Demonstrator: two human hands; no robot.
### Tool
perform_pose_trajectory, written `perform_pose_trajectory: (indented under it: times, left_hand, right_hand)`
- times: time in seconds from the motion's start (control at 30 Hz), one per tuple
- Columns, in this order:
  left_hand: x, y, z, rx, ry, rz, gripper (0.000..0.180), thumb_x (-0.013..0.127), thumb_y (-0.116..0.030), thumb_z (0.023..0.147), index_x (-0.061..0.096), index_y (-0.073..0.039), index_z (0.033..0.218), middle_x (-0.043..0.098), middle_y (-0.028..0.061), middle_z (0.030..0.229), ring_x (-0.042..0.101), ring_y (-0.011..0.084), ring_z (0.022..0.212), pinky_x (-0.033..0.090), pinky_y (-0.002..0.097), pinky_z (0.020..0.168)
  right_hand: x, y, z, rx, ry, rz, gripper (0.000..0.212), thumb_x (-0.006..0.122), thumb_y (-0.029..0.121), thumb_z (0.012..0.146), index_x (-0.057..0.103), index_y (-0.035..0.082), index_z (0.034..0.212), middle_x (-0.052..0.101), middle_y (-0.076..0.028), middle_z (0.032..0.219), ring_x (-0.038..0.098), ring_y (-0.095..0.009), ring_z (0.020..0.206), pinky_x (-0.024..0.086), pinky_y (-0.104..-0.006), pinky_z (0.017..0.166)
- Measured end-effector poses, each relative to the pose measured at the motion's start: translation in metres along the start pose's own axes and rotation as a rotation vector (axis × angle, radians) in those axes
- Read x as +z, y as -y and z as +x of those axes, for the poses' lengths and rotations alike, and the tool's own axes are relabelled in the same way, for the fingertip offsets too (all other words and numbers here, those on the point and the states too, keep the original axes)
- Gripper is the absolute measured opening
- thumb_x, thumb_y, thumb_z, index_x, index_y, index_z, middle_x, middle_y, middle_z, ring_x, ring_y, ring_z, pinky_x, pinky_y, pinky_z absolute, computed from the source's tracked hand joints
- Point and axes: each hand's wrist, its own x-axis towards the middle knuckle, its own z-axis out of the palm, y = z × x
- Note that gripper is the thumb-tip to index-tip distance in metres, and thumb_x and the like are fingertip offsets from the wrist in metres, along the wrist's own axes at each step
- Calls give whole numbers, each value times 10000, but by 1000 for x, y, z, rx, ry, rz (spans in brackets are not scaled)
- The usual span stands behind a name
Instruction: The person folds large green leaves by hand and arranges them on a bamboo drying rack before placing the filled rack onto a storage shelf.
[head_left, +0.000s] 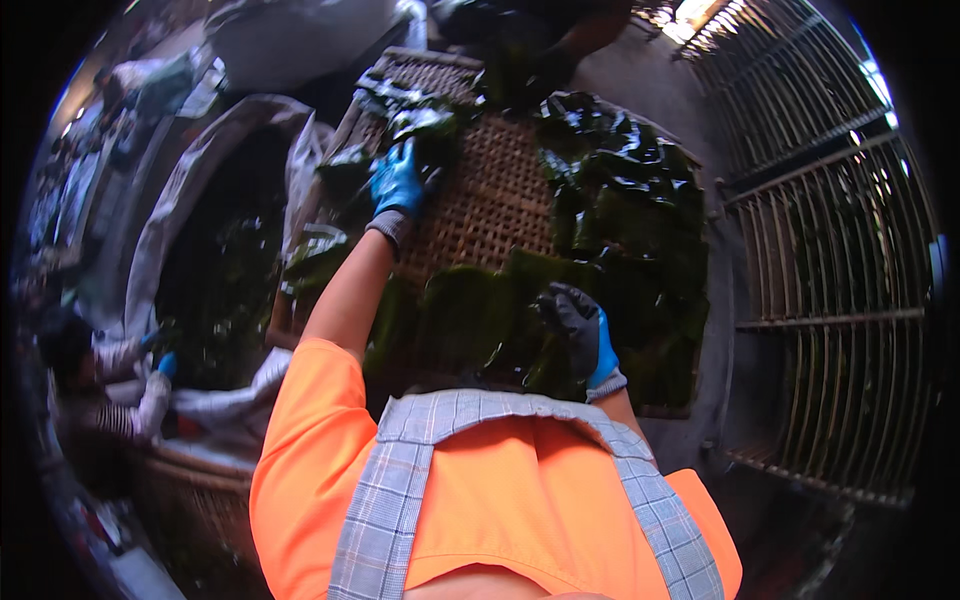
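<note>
A woven bamboo tray (pixel 495 205) lies in front of me, partly covered with wet dark green seaweed sheets (pixel 625 210). My left hand (pixel 397 185), in a blue glove, reaches out and presses on seaweed (pixel 405 125) near the tray's far left part. My right hand (pixel 580 325), in a blue and black glove, rests flat on the seaweed (pixel 470 320) along the tray's near edge. Neither hand clearly grips anything. I wear an orange shirt and a checked apron.
A large white sack (pixel 200 190) full of dark seaweed stands at the left. Another person (pixel 110 375) in blue gloves crouches at the lower left beside it. Metal racks (pixel 830 270) line the right side. A woven basket (pixel 195 490) sits at the lower left.
</note>
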Motion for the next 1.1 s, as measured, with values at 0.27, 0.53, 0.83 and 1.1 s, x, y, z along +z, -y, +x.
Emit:
perform_pose_trajectory:
  times: [0.27,0.53,0.83,1.1]
  left_hand:
    - [32,37,62,-98,607,16,745,652,-648,633,556,-209,1227,608,180,1126,579,354,1032,460,455,877]
    - [108,40,130,-678,150,-206,675,698,-532,680,584,-51,1140,638,142,1066,619,262,991,487,366,844]
    - [74,-25,115,-601,321,193,362,695,-312,729,647,-103,1020,641,139,1072,621,309,986,465,412,848]
    - [60,-27,121,-629,279,-750,399,669,-291,798,604,-13,1077,653,93,922,614,214,822,494,346,748]
  right_hand:
    - [-48,-24,-10,-39,-174,45,285,621,155,878,583,39,1136,657,-49,976,623,-134,866,513,-271,750]
    - [-32,-25,-8,-120,-78,125,299,593,168,899,559,15,1153,652,-63,977,616,-137,875,505,-262,761]
    - [-64,-33,-41,-16,-245,100,286,588,184,903,562,31,1144,649,-78,987,625,-152,860,517,-280,716]
    - [-86,-23,-35,-70,-314,146,260,590,210,903,581,58,1113,665,-54,944,632,-133,795,512,-271,685]
